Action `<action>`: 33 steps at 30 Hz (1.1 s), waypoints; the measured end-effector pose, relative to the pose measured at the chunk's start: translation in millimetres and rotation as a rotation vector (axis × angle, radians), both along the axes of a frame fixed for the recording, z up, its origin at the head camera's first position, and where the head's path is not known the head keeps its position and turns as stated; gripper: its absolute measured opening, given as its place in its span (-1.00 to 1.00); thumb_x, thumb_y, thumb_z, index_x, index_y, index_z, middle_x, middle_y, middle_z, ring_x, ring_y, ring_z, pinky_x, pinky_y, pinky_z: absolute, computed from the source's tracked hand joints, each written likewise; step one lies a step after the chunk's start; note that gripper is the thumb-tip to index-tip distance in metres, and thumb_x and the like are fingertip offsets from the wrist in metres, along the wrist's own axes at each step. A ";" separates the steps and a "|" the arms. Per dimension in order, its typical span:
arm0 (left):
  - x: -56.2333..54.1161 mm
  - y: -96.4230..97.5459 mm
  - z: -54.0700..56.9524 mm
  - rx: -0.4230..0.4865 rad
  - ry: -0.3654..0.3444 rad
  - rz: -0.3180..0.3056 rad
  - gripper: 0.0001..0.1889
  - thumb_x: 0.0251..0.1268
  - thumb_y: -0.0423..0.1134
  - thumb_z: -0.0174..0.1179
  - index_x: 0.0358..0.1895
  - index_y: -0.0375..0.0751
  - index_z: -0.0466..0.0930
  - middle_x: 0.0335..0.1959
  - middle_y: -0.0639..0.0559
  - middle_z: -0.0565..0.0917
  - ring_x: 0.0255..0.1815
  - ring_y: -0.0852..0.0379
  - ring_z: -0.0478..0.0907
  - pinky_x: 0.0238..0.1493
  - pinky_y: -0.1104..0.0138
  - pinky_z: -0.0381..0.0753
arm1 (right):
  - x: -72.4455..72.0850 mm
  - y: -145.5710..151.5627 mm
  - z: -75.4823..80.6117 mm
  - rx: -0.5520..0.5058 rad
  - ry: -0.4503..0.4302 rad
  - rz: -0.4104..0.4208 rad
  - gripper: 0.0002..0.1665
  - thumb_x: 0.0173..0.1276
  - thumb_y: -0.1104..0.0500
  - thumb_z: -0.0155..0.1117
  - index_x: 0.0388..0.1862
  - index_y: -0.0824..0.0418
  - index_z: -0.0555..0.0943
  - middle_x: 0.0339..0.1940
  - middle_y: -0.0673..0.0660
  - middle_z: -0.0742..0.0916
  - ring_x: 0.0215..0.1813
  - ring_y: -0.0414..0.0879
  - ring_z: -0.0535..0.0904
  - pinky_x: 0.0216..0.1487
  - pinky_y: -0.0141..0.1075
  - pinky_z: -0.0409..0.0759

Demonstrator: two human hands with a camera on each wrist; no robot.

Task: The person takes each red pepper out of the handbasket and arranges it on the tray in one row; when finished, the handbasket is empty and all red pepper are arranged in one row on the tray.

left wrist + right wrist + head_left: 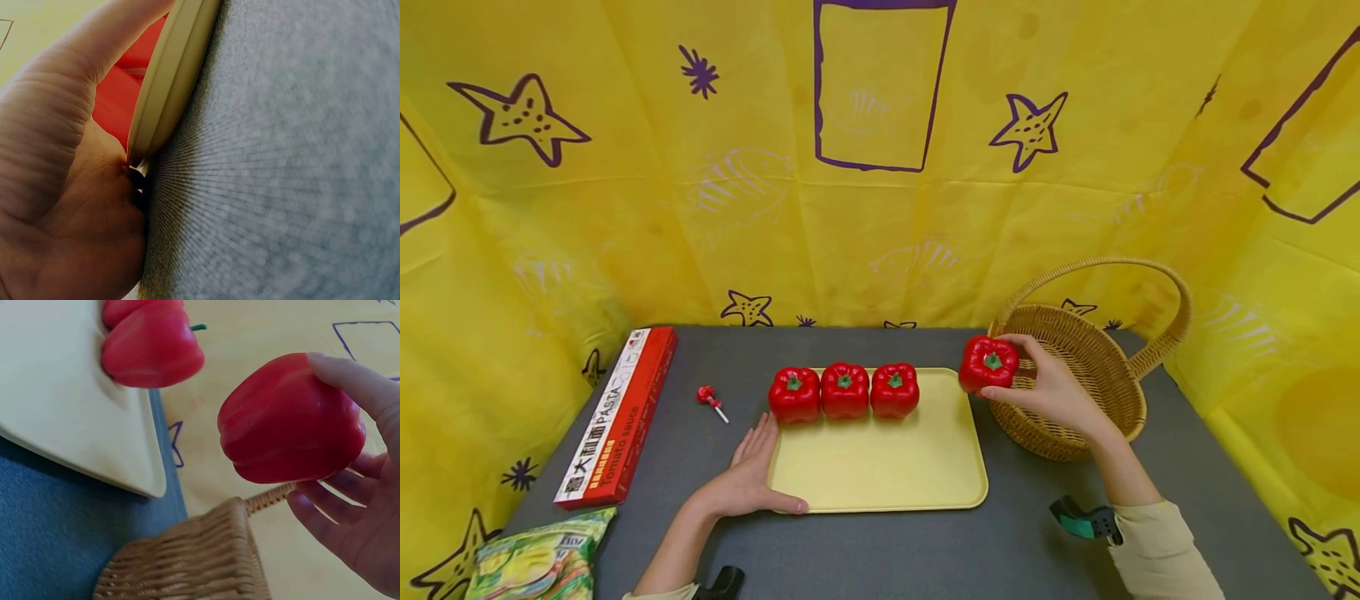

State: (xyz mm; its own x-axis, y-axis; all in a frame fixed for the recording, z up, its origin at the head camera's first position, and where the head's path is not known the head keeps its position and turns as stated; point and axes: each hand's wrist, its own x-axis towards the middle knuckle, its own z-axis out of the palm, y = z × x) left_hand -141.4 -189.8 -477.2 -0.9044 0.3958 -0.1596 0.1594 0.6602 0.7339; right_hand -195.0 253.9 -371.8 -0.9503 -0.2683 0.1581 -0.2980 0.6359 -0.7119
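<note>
My right hand (1054, 393) holds a red bell pepper (976, 368) between thumb and fingers, in the air between the tray's right end and the wicker basket (1060, 442). In the right wrist view that bell pepper (287, 419) hangs higher than the basket rim, its underside free. Three more red bell peppers (846, 400) stand in a row along the back of the pale yellow tray (880, 475), green stems up. At the tray's left front corner rests my left hand (741, 483), fingers stretched along the left side and thumb at the front rim.
On the left lie a red and white pasta box (625, 417), a small lollipop (709, 398) and a green snack bag (542, 558). The basket's tall handle (1183, 308) arches up at the right back. A yellow patterned cloth (880, 233) hangs behind the grey table (917, 554).
</note>
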 end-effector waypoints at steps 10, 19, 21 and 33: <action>-0.3 -0.5 -0.5 0.002 -0.005 -0.005 0.46 -0.21 0.15 0.54 0.49 -0.53 -0.41 0.53 -0.40 -0.36 0.53 -0.28 -0.51 0.41 -0.14 -0.42 | -4.5 -15.5 -12.2 -0.064 -0.054 0.060 -0.10 0.06 0.01 0.59 0.32 0.18 0.35 0.17 0.26 0.55 0.14 0.24 0.57 0.05 0.07 0.58; -0.7 -1.4 -2.3 0.000 0.003 -0.004 0.45 -0.20 0.14 0.54 0.49 -0.52 -0.40 0.54 -0.40 -0.36 0.53 -0.29 -0.51 0.41 -0.15 -0.42 | -12.0 -24.0 -21.7 -0.032 -0.048 0.122 -0.11 0.06 0.01 0.59 0.31 0.16 0.33 0.12 0.22 0.61 0.16 0.19 0.55 0.07 0.08 0.56; -0.5 -1.4 -2.5 0.000 0.001 -0.004 0.45 -0.20 0.14 0.54 0.49 -0.52 -0.40 0.54 -0.40 -0.36 0.53 -0.29 -0.51 0.41 -0.15 -0.42 | -13.0 -25.9 -23.2 -0.012 -0.034 0.137 -0.11 0.06 0.02 0.59 0.31 0.14 0.33 0.10 0.20 0.63 0.15 0.16 0.56 0.09 0.11 0.54; -0.4 -1.0 -3.1 -0.001 0.006 -0.001 0.46 -0.21 0.15 0.54 0.49 -0.52 -0.40 0.53 -0.40 -0.35 0.53 -0.29 -0.51 0.40 -0.16 -0.42 | -18.7 -33.0 -27.8 0.135 0.071 0.161 -0.16 0.03 0.00 0.59 0.25 0.21 0.44 0.12 0.16 0.57 0.08 0.07 0.53 0.06 0.06 0.55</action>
State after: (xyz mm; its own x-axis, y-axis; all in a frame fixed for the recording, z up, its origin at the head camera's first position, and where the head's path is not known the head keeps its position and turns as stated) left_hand -141.7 -190.8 -480.3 -0.9048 0.3968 -0.1545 0.1648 0.6609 0.7321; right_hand -213.7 220.9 -399.6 -0.8811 -0.4394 0.1751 -0.4498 0.6640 -0.5973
